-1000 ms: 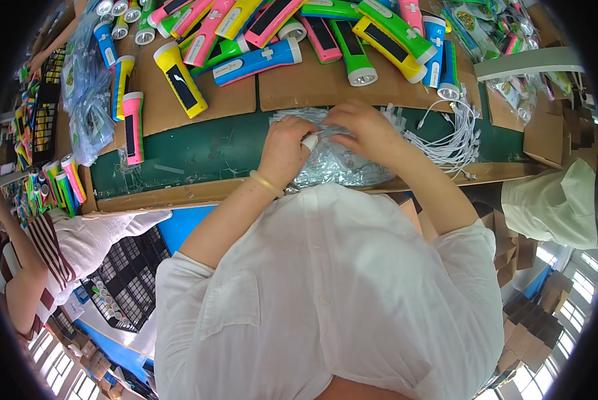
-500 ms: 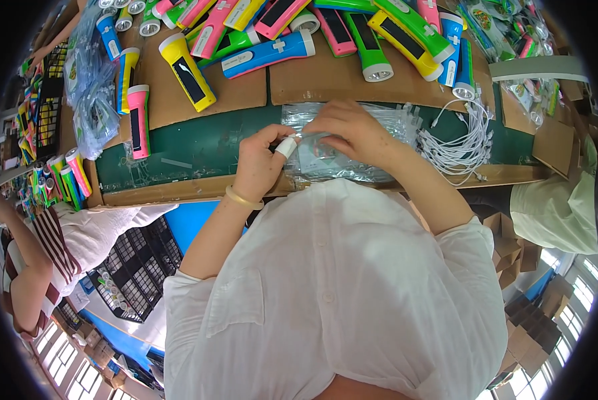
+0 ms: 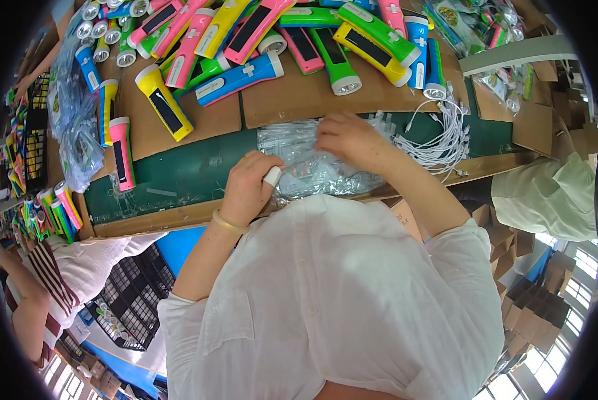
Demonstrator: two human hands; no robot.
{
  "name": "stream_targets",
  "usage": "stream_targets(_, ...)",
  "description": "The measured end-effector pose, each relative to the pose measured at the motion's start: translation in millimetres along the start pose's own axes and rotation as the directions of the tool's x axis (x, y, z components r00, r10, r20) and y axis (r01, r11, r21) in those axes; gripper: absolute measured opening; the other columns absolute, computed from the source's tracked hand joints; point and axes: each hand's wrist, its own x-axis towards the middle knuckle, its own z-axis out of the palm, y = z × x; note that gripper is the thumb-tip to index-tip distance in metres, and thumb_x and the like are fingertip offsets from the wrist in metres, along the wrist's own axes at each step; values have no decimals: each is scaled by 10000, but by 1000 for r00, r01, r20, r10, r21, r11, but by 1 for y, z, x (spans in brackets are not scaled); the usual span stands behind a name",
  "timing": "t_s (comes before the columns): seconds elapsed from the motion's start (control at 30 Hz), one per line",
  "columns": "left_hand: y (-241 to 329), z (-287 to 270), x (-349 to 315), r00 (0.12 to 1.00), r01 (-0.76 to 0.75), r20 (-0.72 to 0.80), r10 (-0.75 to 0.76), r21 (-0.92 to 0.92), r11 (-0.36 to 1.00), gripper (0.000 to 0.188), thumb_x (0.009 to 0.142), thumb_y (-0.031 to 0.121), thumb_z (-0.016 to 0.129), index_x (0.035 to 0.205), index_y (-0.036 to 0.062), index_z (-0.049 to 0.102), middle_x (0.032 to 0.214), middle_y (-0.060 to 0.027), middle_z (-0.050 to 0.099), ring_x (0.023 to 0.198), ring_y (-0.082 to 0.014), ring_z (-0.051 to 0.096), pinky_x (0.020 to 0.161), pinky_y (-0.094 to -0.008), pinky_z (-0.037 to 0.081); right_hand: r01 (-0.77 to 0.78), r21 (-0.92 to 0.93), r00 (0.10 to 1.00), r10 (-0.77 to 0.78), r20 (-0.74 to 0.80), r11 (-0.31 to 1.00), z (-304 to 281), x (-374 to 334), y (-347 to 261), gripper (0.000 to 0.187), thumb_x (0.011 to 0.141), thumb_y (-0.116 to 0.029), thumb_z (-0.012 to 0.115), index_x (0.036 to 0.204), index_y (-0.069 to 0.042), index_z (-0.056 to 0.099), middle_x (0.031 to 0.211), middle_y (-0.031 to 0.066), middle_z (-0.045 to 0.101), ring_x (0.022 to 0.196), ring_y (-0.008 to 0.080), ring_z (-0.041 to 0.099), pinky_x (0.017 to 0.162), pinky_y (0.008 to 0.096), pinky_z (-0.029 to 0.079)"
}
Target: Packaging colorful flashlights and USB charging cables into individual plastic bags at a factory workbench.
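Note:
A stack of clear plastic bags [image 3: 299,143] lies on the green table in front of me. My left hand [image 3: 249,187] is closed at the near left of the stack, thumb and fingers pinching the edge of a clear bag; a white wrap [image 3: 272,176] covers the thumb. Over the farther part of the stack, my right hand [image 3: 352,140] has its fingers bent down and drawn together on the plastic, their tips partly hidden. A bundle of white cables [image 3: 442,143] lies just right of the stack.
Many coloured flashlights [image 3: 239,79] are heaped on cardboard [image 3: 212,113] across the far side. More plastic bags [image 3: 79,133] hang at the left. A pink flashlight [image 3: 121,153] lies near them. People [image 3: 539,193] sit or stand on both sides.
My right hand has moved away from the left hand, farther and to the right over the bags. The whole view has shifted, so the table appears lower and more to the left.

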Motion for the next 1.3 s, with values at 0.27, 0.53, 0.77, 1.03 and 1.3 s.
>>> stream_targets(0.27, 11, 0, 6, 994, -93, 51, 93, -6, 996, 220, 733, -74, 658, 915, 51, 656, 964, -108, 670, 876, -325, 636, 765, -398, 528, -421, -185, 755, 230, -615, 888, -91, -21, 66, 563, 798, -142, 813, 1317, -128, 595, 1265, 155, 615, 1211, 392, 563, 1014, 436, 483)
stream_targets(0.53, 24, 12, 16, 920, -234, 246, 304, -278, 932, 286, 708, -85, 663, 949, 64, 632, 988, -90, 660, 908, -307, 657, 760, -381, 545, -512, 138, 700, 505, -505, 848, -97, -28, 79, 482, 855, -157, 717, 1317, -88, 599, 1199, 141, 645, 1046, 297, 645, 885, 381, 526)
stream_targets(0.77, 13, 9, 7, 974, -173, 100, 205, -266, 948, 183, 791, -36, 679, 949, 52, 653, 920, -113, 632, 830, -310, 632, 706, -371, 523, -543, 643, 823, 493, 280, 541, -151, -28, -5, 454, 840, -147, 668, 1267, -11, 599, 1101, 71, 642, 1009, 138, 601, 849, 289, 488)
stream_targets(1.03, 15, 19, 4, 970, -222, 50, 238, -220, 950, 199, 789, -31, 704, 962, 63, 673, 958, -115, 631, 816, -310, 624, 700, -384, 518, -544, 761, 839, 241, 488, 354, -101, -6, -25, 757, 722, -137, 894, 1369, -55, 509, 1248, 15, 600, 1163, 125, 579, 991, 310, 479)
stream_targets(1.3, 13, 17, -3, 983, -176, 4, 183, -249, 952, 212, 791, -16, 707, 984, 71, 693, 969, -101, 623, 889, -302, 638, 744, -373, 532, -454, 730, 888, 327, 323, 512, -33, 3, -42, 650, 810, -164, 851, 1380, -40, 564, 1252, 94, 645, 1124, 173, 592, 964, 338, 486)
